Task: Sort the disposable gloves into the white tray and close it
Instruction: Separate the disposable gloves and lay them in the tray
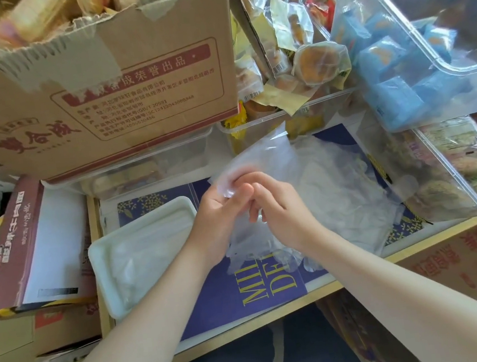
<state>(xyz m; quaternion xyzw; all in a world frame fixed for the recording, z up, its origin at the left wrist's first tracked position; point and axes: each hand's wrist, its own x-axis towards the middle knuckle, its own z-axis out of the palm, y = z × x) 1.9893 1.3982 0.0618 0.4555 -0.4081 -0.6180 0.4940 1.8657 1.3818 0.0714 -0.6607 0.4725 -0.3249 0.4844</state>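
A clear disposable glove (261,157) is lifted over the table's middle, its upper end blurred. My left hand (220,213) pinches its lower edge between thumb and fingers. My right hand (279,208) meets the left one, fingers curled round the same glove. A loose heap of clear gloves (336,180) lies on the blue mat to the right and under both hands. The white tray (102,257) sits open on the left of the mat, with some clear gloves lying flat inside. I see no lid for it.
A torn cardboard box (118,90) of snacks stands at the back left. Clear plastic bins (427,67) of wrapped pastries crowd the back and right. A maroon box (14,247) lies at the left. The wooden table edge (249,327) runs near my lap.
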